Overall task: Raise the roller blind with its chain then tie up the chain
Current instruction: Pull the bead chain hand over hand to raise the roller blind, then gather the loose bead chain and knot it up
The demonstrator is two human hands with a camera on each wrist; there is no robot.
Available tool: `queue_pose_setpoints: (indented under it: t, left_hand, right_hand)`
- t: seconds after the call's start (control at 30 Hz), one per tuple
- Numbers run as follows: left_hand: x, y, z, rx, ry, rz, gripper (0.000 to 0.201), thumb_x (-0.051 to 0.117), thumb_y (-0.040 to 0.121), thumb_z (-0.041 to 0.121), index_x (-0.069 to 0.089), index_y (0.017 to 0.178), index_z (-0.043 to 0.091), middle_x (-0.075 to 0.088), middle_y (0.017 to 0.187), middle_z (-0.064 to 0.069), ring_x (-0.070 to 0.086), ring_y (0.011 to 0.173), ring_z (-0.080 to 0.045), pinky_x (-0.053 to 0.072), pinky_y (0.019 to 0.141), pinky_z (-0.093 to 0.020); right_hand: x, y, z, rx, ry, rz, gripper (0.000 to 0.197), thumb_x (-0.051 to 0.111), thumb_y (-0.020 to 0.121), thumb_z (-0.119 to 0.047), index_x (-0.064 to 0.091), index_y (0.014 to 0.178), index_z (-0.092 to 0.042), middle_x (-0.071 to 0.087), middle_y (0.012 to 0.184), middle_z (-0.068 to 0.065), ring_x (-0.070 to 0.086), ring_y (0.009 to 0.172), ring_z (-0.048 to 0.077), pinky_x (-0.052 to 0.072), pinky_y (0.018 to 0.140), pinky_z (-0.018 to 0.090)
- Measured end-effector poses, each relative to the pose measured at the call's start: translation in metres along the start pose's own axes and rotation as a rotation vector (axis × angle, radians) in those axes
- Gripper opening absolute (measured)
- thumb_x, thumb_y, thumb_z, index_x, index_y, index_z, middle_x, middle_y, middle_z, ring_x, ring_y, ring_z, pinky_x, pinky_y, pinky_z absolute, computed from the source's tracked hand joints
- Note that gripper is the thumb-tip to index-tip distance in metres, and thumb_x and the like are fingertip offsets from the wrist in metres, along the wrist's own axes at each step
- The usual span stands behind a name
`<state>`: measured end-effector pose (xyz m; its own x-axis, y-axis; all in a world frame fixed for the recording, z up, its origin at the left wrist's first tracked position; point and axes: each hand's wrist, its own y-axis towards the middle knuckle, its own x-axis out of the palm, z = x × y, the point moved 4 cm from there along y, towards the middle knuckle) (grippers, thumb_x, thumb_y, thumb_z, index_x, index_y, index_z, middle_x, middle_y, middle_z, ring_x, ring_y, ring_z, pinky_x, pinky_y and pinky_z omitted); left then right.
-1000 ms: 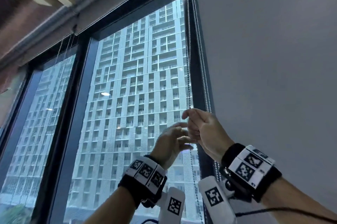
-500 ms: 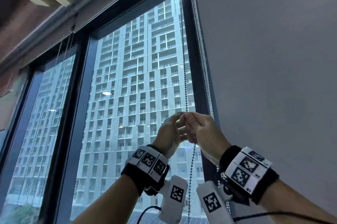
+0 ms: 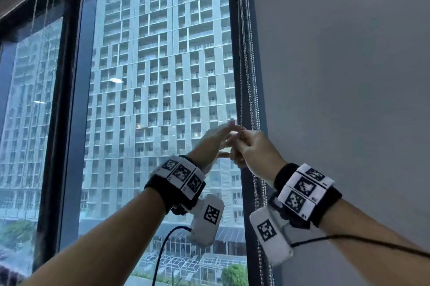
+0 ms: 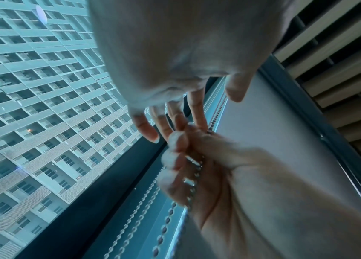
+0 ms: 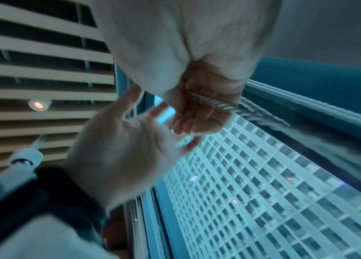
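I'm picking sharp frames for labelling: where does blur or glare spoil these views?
Head view: left hand smeared by motion, right hand and chain crisp, lamp reflections on the glass. Left wrist view: chain blurred inside the right hand's grip. Right wrist view: chain streaked, left hand soft.

The chain [image 3: 247,81] runs off the top edge, its held part hidden inside the right hand [image 3: 253,146].

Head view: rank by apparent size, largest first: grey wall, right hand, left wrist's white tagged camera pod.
1. grey wall, fills the right side.
2 and 3. white tagged camera pod and right hand look alike in size; the pod hangs nearer the camera, so no ranking.
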<state>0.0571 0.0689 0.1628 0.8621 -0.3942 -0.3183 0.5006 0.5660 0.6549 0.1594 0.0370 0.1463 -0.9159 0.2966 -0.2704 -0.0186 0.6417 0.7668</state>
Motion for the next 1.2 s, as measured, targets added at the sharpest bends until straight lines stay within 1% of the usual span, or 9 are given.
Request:
queue_pose_setpoints:
  t: [0.17,0.4,0.5,0.77,0.87,0.97,1.03,1.13,1.2]
  left_hand:
    - [0.006,0.003,-0.012,0.001,0.093,-0.023,0.032,0.046,0.095,0.03,0.058,0.11,0.005,0.062,0.119,-0.016,0.057,0.114,-0.027,0.046,0.088,-0.038]
    - [0.013,-0.002,-0.029,-0.013,0.041,-0.013,0.013,0.049,0.094,0.025,0.058,0.088,0.019,0.059,0.108,-0.01,0.055,0.107,-0.025,0.042,0.083,-0.038]
    - [0.022,-0.005,-0.04,-0.061,-0.026,-0.053,0.013,0.048,0.095,0.023,0.055,0.087,0.015,0.054,0.108,-0.015,0.054,0.101,-0.026,0.044,0.085,-0.038]
    - [0.019,-0.012,-0.05,0.015,0.02,-0.006,0.009,0.05,0.094,0.016,0.055,0.089,0.01,0.065,0.111,-0.024,0.065,0.093,-0.027,0.053,0.072,-0.026]
    - [0.011,-0.016,-0.039,0.165,0.205,0.138,0.025,0.059,0.088,0.011,0.047,0.11,0.007,0.061,0.111,-0.013,0.06,0.096,-0.018,0.051,0.068,-0.012]
    - [0.022,-0.032,-0.013,0.644,0.658,0.322,0.048,0.065,0.076,0.003,0.046,0.119,0.012,0.056,0.116,-0.008,0.053,0.109,-0.019,0.044,0.096,-0.028]
    - [0.049,-0.049,-0.008,0.845,0.878,0.126,0.042,0.058,0.077,0.002,0.052,0.117,0.013,0.062,0.115,-0.007,0.055,0.109,-0.019,0.04,0.1,-0.031]
    - [0.067,-0.065,-0.036,0.722,0.939,-0.302,0.023,0.045,0.091,0.013,0.057,0.11,0.012,0.07,0.102,-0.007,0.066,0.086,-0.02,0.053,0.083,-0.031]
    - [0.055,-0.064,-0.058,0.59,1.009,-0.341,0.028,0.035,0.097,0.027,0.059,0.101,0.014,0.071,0.087,-0.006,0.065,0.066,-0.019,0.056,0.066,-0.035]
  right_hand:
    - [0.01,-0.019,0.032,0.076,-0.153,-0.002,0.022,0.047,0.1,-0.015,0.065,0.094,-0.004,0.065,0.07,0.006,0.059,0.057,0.014,0.052,0.058,0.026]
    - [-0.012,-0.049,0.042,-0.108,-0.501,0.523,0.01,0.064,0.085,-0.017,0.07,0.092,-0.018,0.046,0.101,0.002,0.048,0.097,0.017,0.037,0.083,0.017]
    - [0.008,-0.057,0.068,0.052,-0.266,0.247,0.013,0.058,0.089,-0.015,0.067,0.098,-0.018,0.062,0.108,0.003,0.059,0.091,0.009,0.044,0.076,0.011]
    - [0.015,-0.048,0.072,0.097,0.051,0.352,0.026,0.056,0.092,-0.006,0.041,0.111,-0.016,0.067,0.09,0.011,0.06,0.054,0.017,0.047,0.046,0.024]
    - [0.018,-0.051,0.071,0.142,0.132,0.29,0.022,0.051,0.096,-0.009,0.037,0.113,-0.014,0.062,0.072,0.014,0.052,0.046,0.018,0.045,0.043,0.029]
    - [0.027,-0.059,0.071,0.174,0.066,0.143,0.012,0.041,0.1,-0.007,0.049,0.091,-0.007,0.059,0.062,0.012,0.052,0.044,0.021,0.045,0.044,0.034]
    - [0.035,-0.068,0.076,0.19,-0.103,0.057,0.028,0.042,0.099,-0.002,0.053,0.074,-0.01,0.057,0.059,0.003,0.054,0.047,0.011,0.048,0.051,0.032]
    - [0.047,-0.088,0.089,0.233,-0.372,-0.073,0.039,0.048,0.097,-0.008,0.05,0.061,-0.021,0.05,0.06,-0.016,0.049,0.06,0.001,0.05,0.075,0.031]
    - [0.047,-0.1,0.102,0.257,-0.167,-0.121,0.037,0.049,0.091,-0.012,0.051,0.055,-0.02,0.051,0.047,-0.009,0.051,0.049,0.019,0.049,0.056,0.033]
